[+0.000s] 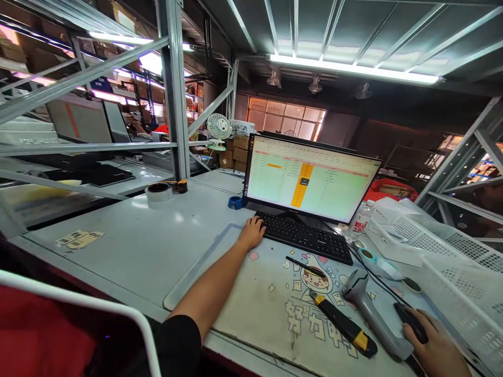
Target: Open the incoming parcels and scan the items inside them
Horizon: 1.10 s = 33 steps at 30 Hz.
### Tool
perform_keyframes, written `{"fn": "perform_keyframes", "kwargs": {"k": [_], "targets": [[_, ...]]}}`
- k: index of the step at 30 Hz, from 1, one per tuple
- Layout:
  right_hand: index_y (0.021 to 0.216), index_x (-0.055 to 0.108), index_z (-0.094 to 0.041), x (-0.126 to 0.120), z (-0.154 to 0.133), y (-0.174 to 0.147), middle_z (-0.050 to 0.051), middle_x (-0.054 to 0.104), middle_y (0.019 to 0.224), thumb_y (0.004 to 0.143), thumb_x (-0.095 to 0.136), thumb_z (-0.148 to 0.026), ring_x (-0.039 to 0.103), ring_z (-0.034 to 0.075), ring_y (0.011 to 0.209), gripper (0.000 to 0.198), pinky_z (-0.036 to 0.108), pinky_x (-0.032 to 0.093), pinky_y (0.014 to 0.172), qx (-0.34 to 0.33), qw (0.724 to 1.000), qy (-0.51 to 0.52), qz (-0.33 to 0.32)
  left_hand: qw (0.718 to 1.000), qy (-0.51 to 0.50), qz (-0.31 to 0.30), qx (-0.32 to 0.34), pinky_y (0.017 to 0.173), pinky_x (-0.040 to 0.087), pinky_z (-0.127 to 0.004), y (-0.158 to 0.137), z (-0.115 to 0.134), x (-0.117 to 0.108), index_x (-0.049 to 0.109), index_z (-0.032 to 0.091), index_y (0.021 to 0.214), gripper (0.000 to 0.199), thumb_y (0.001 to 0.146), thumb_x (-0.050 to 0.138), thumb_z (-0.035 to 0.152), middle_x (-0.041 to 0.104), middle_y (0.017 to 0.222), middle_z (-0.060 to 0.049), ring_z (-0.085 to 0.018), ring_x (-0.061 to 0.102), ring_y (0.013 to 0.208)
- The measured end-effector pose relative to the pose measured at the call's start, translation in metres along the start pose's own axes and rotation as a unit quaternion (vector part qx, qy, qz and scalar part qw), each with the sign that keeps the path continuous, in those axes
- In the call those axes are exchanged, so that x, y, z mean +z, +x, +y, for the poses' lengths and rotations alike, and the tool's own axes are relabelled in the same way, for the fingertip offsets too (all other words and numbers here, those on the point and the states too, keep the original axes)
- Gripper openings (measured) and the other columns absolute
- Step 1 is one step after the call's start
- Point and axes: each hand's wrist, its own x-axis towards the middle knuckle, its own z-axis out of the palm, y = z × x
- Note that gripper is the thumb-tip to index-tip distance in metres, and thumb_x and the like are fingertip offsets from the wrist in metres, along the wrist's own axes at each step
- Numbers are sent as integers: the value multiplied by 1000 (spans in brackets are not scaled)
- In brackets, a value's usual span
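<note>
My left hand rests on the left end of a black keyboard, fingers spread over the keys and holding nothing. At the lower right, my right hand is wrapped over a black computer mouse. Just left of the mouse lies a grey barcode scanner. A black and yellow utility knife and a black pen lie on the printed desk mat. Behind the keyboard stands a monitor showing a spreadsheet with an orange column.
White perforated baskets line the right side, near a plastic bottle and tape rolls. A blue ring-shaped object sits beside the monitor. Further left are a tape roll, a tape measure and a metal rack post.
</note>
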Motion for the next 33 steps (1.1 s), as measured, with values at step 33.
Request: {"fn": "perform_keyframes", "kwargs": {"k": [33], "targets": [[131, 69, -23, -4, -6, 0, 13, 66, 138, 95, 46, -68, 70, 35, 118, 62, 48, 57, 94, -45, 998, 2, -33, 1000, 3, -19, -20, 120, 47, -50, -2, 6, -4, 60, 20, 143, 41, 110, 43, 38, 47, 164, -12, -35, 43, 148]]}}
